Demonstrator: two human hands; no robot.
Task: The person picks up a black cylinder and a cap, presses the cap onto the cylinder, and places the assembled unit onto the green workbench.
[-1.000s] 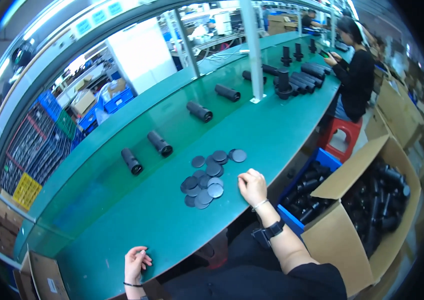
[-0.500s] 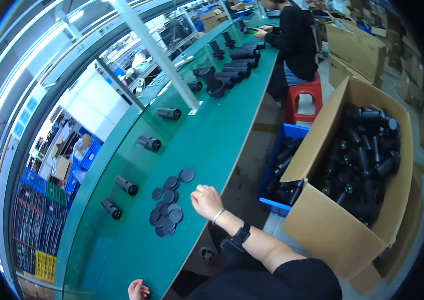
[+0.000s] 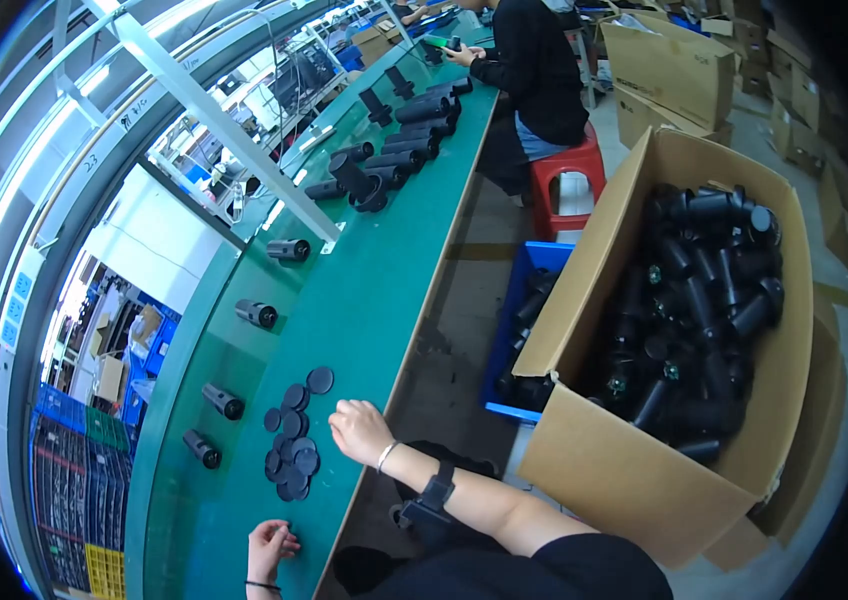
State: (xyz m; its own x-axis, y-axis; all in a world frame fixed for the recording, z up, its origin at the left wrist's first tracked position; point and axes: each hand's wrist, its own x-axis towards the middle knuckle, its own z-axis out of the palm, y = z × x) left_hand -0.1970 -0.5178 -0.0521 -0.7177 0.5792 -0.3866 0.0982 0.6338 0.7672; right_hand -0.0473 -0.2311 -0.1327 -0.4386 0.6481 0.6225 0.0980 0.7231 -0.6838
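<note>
In the lower left of the frame we see a cluster of dark round discs (image 3: 292, 440) lying flat on the green counter (image 3: 384, 290), some overlapping, with one disc set a little apart above the rest. Our right hand (image 3: 359, 432) rests on the counter just right of the discs, its fingers (image 3: 340, 418) curled loosely inward and closed on nothing we can make out. The right forearm runs from the lower middle of the frame up and left, with a thin bracelet and a dark strap (image 3: 431, 495) on it. Our left hand (image 3: 270, 546) sits at the bottom edge on the counter, below the discs; its fingers are bent, and we cannot tell whether they hold anything.

Left of the discs, black tubes (image 3: 224, 402) lie spaced in a line that runs up the counter toward the upper middle, where more tubes (image 3: 414, 125) are heaped together. The counter is long and bends with the lens. A white beam (image 3: 224, 125) crosses above it in the upper left.

At the right of the frame an open cardboard box (image 3: 634, 470) stands on the floor, full of black tubes. A blue bin (image 3: 524, 300) sits just beside it. At the top, another person in black (image 3: 534, 70) sits on a red stool (image 3: 569, 180) at the counter. More boxes (image 3: 674, 65) stand at the upper right.
</note>
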